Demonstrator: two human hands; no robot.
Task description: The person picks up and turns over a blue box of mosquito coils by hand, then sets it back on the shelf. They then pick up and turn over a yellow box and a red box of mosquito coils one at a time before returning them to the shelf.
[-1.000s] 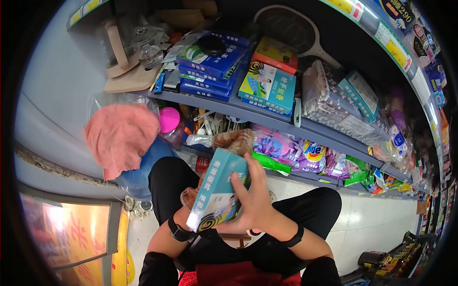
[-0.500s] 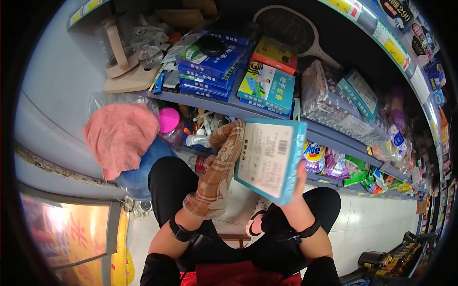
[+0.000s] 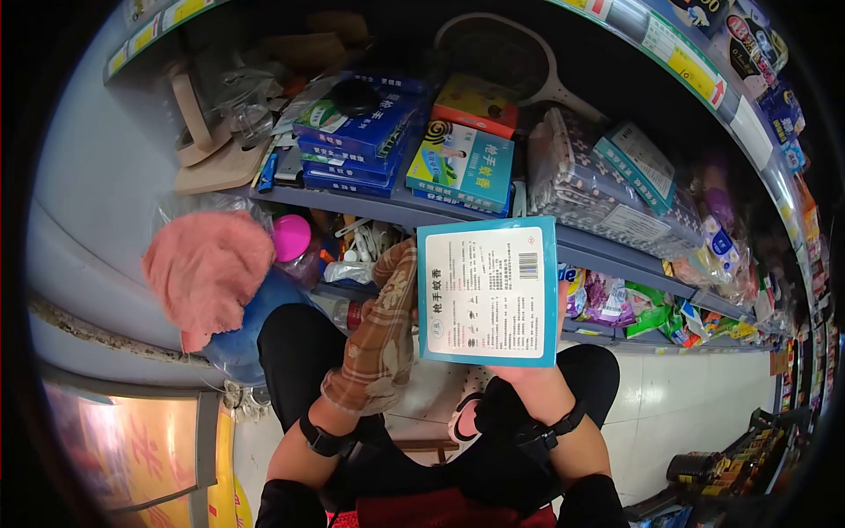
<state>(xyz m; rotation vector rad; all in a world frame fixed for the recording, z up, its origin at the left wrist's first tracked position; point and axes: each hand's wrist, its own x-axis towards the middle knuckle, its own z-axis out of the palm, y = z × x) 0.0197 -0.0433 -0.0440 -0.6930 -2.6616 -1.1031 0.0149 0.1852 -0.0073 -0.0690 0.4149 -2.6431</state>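
A teal mosquito coil box (image 3: 488, 295) faces me with its white printed label showing. My right hand (image 3: 525, 377) supports it from behind and below; most of its fingers are hidden by the box. A brown plaid cloth cover with flower patterns (image 3: 374, 339) is pulled over my left hand (image 3: 387, 304) down to the wrist. That covered hand is at the box's left edge, its fingers hidden by the cloth and the box. Behind, on the shelf, lies a similar mosquito coil box (image 3: 462, 163) with its picture side up.
Blue boxes (image 3: 356, 132) are stacked on the shelf (image 3: 352, 202), near a bug-swatter racket (image 3: 502, 57) and a wrapped patterned bundle (image 3: 607, 176). At left, a pink cloth (image 3: 207, 273) drapes over a blue container (image 3: 242, 326). Detergent bags (image 3: 607, 299) fill the lower shelf.
The mosquito coil box has turned from a tilt to nearly square-on and moved slightly left. The cloth-covered left hand has shifted a little left and down along the box's edge.
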